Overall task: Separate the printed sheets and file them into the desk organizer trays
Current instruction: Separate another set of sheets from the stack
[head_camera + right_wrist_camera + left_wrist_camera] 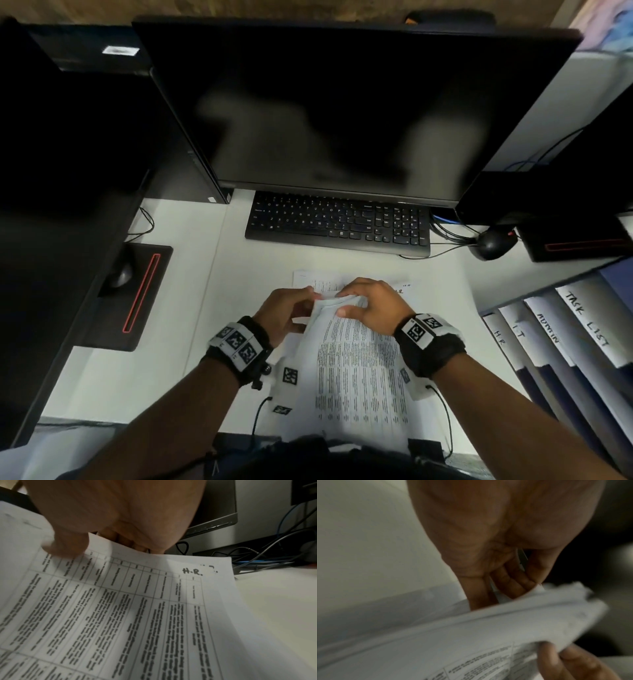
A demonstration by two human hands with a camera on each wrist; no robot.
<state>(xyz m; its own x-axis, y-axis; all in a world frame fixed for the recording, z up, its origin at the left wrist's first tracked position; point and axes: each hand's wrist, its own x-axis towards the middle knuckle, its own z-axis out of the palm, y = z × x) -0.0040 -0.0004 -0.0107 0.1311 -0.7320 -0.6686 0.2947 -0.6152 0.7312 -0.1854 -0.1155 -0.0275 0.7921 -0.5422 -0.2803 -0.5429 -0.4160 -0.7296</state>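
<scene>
A bundle of printed sheets (pixel 359 370) with dense tables lies curled up from the white desk (pixel 239 274) in front of me. My left hand (pixel 308 308) pinches its top left edge, and in the left wrist view the fingers (pixel 510 582) curl round the paper's (pixel 488 628) edge. My right hand (pixel 349 305) pinches the top edge beside it, thumb (pixel 65 546) pressed on the printed face (pixel 137 615). The top sheet bears a handwritten "H.R." (pixel 192 572). Another sheet (pixel 308 279) lies flat under the hands. The desk organizer (pixel 548 342) stands at the right with trays labelled HR, IT, ADMIN and TASK LIST.
A black keyboard (pixel 337 222) sits just beyond the sheets, under a dark monitor (pixel 342 102). A mouse (pixel 493 244) and cables (pixel 257 555) lie at the back right. A black mouse pad (pixel 137 294) with another mouse (pixel 120 274) is on the left.
</scene>
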